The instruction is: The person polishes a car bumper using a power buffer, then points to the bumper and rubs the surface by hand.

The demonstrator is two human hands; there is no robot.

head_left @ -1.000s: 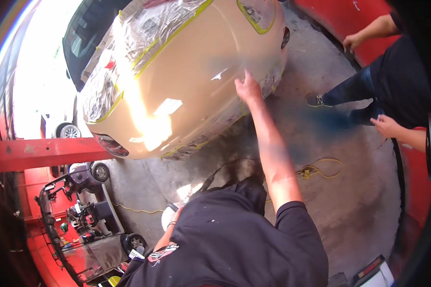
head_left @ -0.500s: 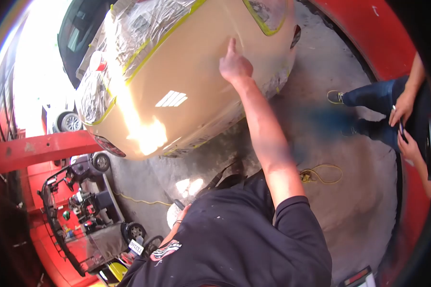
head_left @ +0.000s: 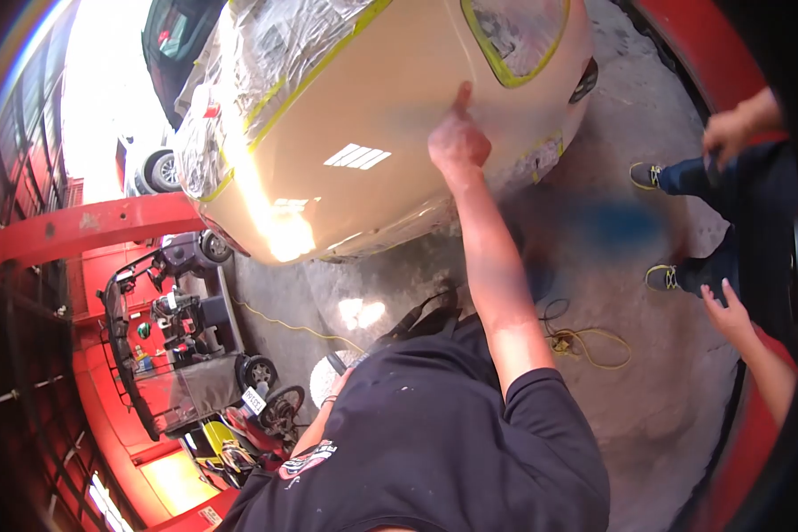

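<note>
My right hand (head_left: 460,142) reaches over a beige car bumper (head_left: 395,115), index finger stretched out and the other fingers curled, holding nothing. Its fingertip is at or just above the painted surface; contact cannot be told. Low on my left side, my left hand (head_left: 339,383) is mostly hidden by my shirt. It grips what looks like a polisher with a round white pad (head_left: 321,381). Masking film (head_left: 270,53) with yellow-green tape covers the upper car body, and a taped lamp opening (head_left: 519,40) lies beyond my fingertip.
A co-worker stands at the right, one hand (head_left: 727,315) spread and the other (head_left: 731,133) around a dark object. A yellow cord (head_left: 594,346) lies coiled on the floor. A red post (head_left: 89,230), a small open-framed vehicle (head_left: 182,328) and a bicycle wheel (head_left: 282,410) are at the left.
The view has shifted, so the car sits further right and higher. My right hand still points at the bumper, nearer the lamp opening. The co-worker's hands have moved apart.
</note>
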